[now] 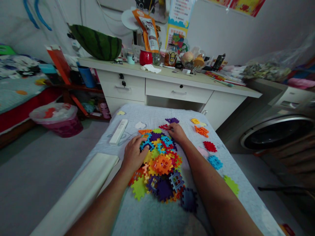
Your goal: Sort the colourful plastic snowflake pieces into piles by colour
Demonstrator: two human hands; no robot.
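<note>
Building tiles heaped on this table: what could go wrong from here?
The left hand and right hand rest on the loose pile of tiles; a push could scatter pieces. The green tile lies near the table edge on the right, and a forearm might knock it off. The white remote near the left hand could get shoved.

Bare left forearm, bare right forearm

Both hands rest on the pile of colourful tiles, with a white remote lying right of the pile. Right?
No. In the head view the white remote lies left of the pile of colourful tiles, near the left hand. The right hand rests on the pile too.
</note>
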